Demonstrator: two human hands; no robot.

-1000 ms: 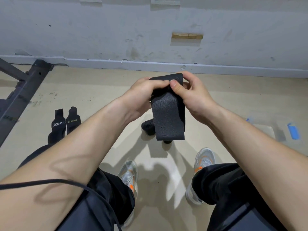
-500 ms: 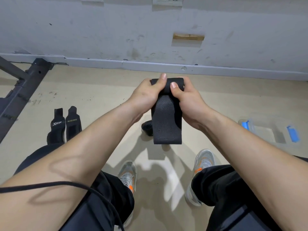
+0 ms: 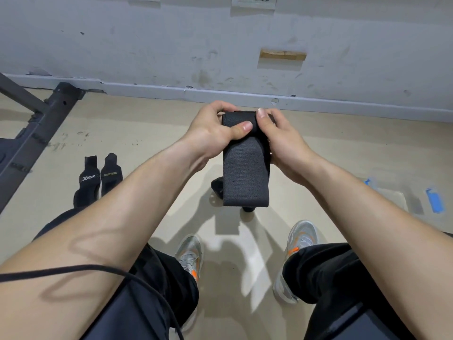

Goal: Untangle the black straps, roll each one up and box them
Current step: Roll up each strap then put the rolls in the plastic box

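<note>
fingers [image 3: 243, 126] were curled tight on the rolled top of the black strap [image 3: 245, 168], left hand [image 3: 213, 128] and right hand [image 3: 282, 141] holding it out above the floor [image 3: 147, 123], tail hanging loose. looked mid-roll to me; next it'd want snug even turns, then the clear box [image 3: 414, 204] on the right.

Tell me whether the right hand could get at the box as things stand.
Probably not at once: the right hand grips the strap together with the left hand. The floor toward the box looks free, though.
</note>
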